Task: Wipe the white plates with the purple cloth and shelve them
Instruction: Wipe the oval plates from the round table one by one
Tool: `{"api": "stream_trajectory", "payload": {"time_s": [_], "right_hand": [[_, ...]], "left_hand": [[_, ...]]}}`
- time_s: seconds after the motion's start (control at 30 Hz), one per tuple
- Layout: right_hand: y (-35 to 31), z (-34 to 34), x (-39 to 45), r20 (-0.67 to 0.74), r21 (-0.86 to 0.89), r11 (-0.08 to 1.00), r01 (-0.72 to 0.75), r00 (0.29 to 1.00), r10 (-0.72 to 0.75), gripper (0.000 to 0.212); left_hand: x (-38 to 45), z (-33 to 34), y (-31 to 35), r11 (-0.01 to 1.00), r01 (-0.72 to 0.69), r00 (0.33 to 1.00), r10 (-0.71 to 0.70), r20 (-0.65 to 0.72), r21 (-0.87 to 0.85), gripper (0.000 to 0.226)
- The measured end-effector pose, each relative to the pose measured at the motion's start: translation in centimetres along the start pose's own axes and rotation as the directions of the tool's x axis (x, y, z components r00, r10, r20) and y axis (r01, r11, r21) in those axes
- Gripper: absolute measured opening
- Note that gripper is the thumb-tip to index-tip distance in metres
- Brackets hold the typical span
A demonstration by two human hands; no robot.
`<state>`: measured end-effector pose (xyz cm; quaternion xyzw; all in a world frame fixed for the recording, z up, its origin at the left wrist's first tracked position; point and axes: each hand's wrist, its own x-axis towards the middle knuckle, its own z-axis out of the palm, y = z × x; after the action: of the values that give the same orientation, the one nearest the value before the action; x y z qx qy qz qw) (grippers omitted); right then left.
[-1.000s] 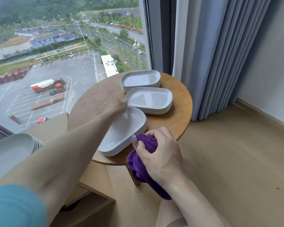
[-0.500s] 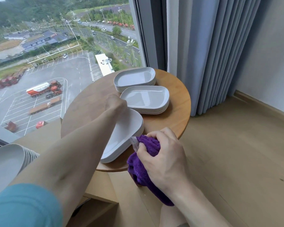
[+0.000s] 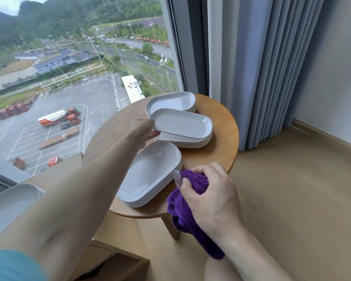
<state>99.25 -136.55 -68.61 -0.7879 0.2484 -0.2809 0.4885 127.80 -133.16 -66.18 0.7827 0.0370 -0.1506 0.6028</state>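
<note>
At a round wooden surface [image 3: 221, 126] by the window, the left hand [image 3: 142, 128] pinches the near-left end of the top plate [image 3: 182, 123] of the middle stack [image 3: 187, 141], tilting it up off the plates below. Its long axis runs from about 10 o'clock to 4 o'clock, away from the fingers. The right hand [image 3: 211, 196] clamps the bunched purple cloth [image 3: 187, 203] at the surface's 5 o'clock edge, just beside the near stack [image 3: 150, 175]. A third stack [image 3: 170, 102] sits at 12 o'clock. The lifted plate likely travels toward the cloth next; the left hand is nearer.
</note>
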Motion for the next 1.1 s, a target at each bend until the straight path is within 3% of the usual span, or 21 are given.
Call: {"api": "stream_trajectory", "payload": {"time_s": [0.17, 0.3, 0.47, 0.67, 0.83, 1.1], "right_hand": [[-0.1, -0.2, 0.0, 0.009, -0.017, 1.000, 0.003, 1.000, -0.003, 0.010], [0.0, -0.3, 0.1, 0.008, -0.023, 1.000, 0.005, 1.000, -0.004, 0.014], [-0.1, -0.6, 0.2, -0.002, 0.010, 1.000, 0.018, 1.000, -0.018, 0.014], [-1.2, -0.2, -0.8, 0.034, 0.063, 0.993, 0.099, 0.994, -0.101, 0.006], [-3.3, 0.6, -2.6, 0.086, 0.137, 0.967, 0.215, 0.970, -0.228, 0.006], [-9.2, 1.4, -7.3, 0.256, 0.374, 0.861, 0.344, 0.854, -0.453, 0.007]], "left_hand": [[-2.0, -2.0, 0.2, 0.991, 0.007, 0.992, 0.009, 0.124, -0.134, 0.011], [-5.0, -4.1, -0.3, 0.964, 0.070, 0.981, -0.020, 0.192, -0.255, 0.039], [-11.3, -7.6, -1.0, 0.884, 0.155, 0.979, -0.076, 0.191, -0.442, 0.048], [-19.6, -12.2, -4.2, 0.748, 0.139, 0.986, -0.045, 0.158, -0.650, 0.058], [-22.9, -16.5, -8.1, 0.703, 0.182, 0.981, -0.087, 0.171, -0.687, 0.086], [-28.6, -19.8, -11.7, 0.686, 0.230, 0.967, -0.079, 0.244, -0.690, 0.086]]}}
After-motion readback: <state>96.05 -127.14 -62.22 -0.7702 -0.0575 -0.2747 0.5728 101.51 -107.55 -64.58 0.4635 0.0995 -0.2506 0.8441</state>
